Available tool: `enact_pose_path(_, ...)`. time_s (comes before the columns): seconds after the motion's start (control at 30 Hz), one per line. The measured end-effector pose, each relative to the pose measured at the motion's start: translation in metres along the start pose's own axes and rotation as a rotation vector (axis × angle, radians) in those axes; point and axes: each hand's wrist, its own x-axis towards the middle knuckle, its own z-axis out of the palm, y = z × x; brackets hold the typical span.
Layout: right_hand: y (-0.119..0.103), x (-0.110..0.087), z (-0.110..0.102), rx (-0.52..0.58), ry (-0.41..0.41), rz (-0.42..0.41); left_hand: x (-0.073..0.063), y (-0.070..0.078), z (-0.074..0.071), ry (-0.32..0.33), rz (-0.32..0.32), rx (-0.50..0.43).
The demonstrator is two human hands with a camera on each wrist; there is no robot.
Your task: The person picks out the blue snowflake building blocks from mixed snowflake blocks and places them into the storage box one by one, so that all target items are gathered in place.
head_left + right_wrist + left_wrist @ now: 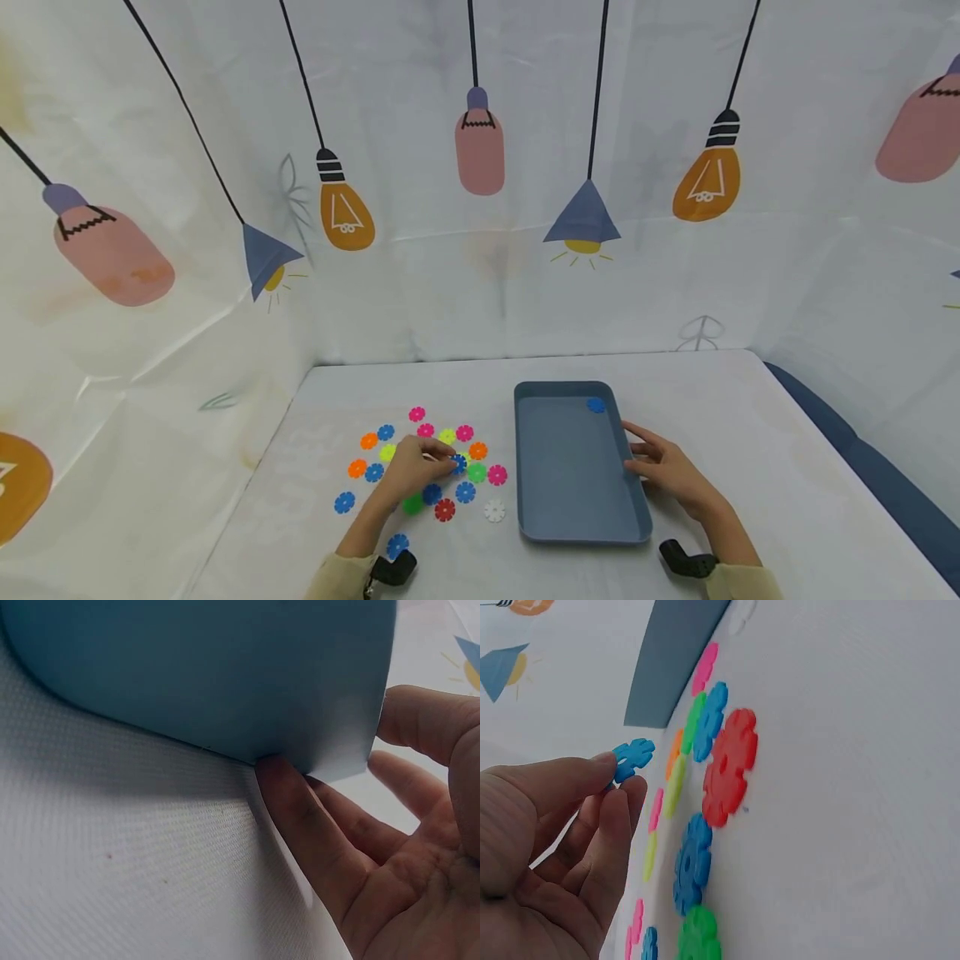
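Note:
Between its thumb and fingertips my left hand (415, 471) pinches a blue flower-shaped disc (634, 759), above the spread of colored discs on the table. Beneath and around it lie a red disc (731, 769), a green disc (700, 935) and another blue disc (694, 864). My right hand (670, 475) touches the outer right side of a blue-grey tray (573, 535); its fingers are fairly straight and spread along that side. In the right wrist view, fingertips (281, 776) meet the tray's lower edge. One blue disc (596, 405) lies inside the tray, near its far right corner.
Several pink, orange, yellow, green and blue discs lie left of the tray, with a white disc (494, 510) close to it. A white cloth covers the table (720, 417). Behind hangs a white sheet (420, 292) printed with lamps. Something dark blue (847, 442) stands beyond the right edge.

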Motion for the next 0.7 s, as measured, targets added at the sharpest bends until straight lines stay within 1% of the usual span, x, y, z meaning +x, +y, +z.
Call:
enact_pose_path(0.1, -0.001, -0.001, 0.000, -0.002, 0.005, 0.003, 0.003, 0.001, 0.005, 0.022, 0.013, -0.023)
enact_pose_path(0.2, -0.001, -0.001, 0.001, -0.004, 0.011, 0.010, 0.007, 0.003, 0.011, 0.027, 0.026, -0.059)
enact_pose_path(0.43, 0.000, 0.001, 0.001, -0.004, 0.018, 0.023, 0.011, 0.015, 0.022, 0.006, -0.013, -0.206)
enact_pose_path(0.6, 0.000, 0.000, 0.001, -0.011, 0.008, 0.005, 0.014, 0.024, 0.028, 0.009, -0.018, -0.243)
enact_pose_path(0.7, 0.001, 0.000, 0.000, -0.014, 0.000, -0.007, 0.017, 0.027, 0.032, 0.007, -0.013, -0.253)
